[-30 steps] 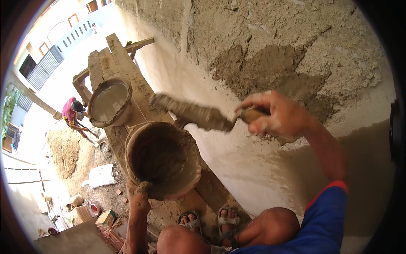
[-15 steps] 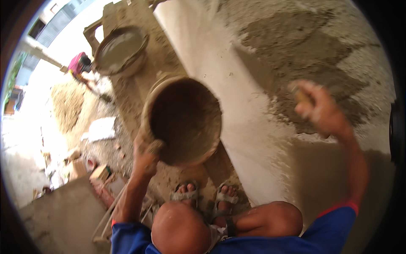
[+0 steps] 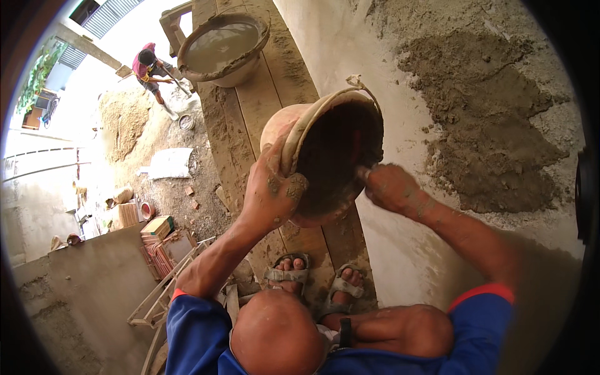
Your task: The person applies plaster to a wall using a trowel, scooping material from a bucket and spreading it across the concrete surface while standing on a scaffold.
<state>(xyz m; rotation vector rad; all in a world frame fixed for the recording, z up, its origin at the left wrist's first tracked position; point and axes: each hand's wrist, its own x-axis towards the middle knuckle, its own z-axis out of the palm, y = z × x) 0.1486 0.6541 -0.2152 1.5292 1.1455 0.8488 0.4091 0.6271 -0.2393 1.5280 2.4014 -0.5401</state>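
My left hand [image 3: 278,190] is wrapped round the rim of a mortar-stained bucket [image 3: 290,125]. The bucket is tilted, its dark mouth facing right and toward me. A wire handle with a knotted end lies along the upper rim. At the right side of the mouth, my right hand [image 3: 394,190] is closed on a hand tool, whose working end is hidden inside the dark bucket. Grey mortar smears both hands. To the right, a rough patch of wet mortar [image 3: 487,125] covers part of the pale wall [image 3: 400,250].
A basin of cloudy water [image 3: 225,47] stands farther along the plank scaffold [image 3: 259,106] under my sandalled feet. Below left are a wooden ladder-like frame [image 3: 169,281], stacked tiles [image 3: 159,228] and a sand pile [image 3: 122,122]. Another person [image 3: 150,69] bends there with a long-handled tool.
My right hand has come from the mortar patch back to the bucket's mouth. My left hand has tipped the bucket rightward. The view has shifted, showing more of the ground on the left.
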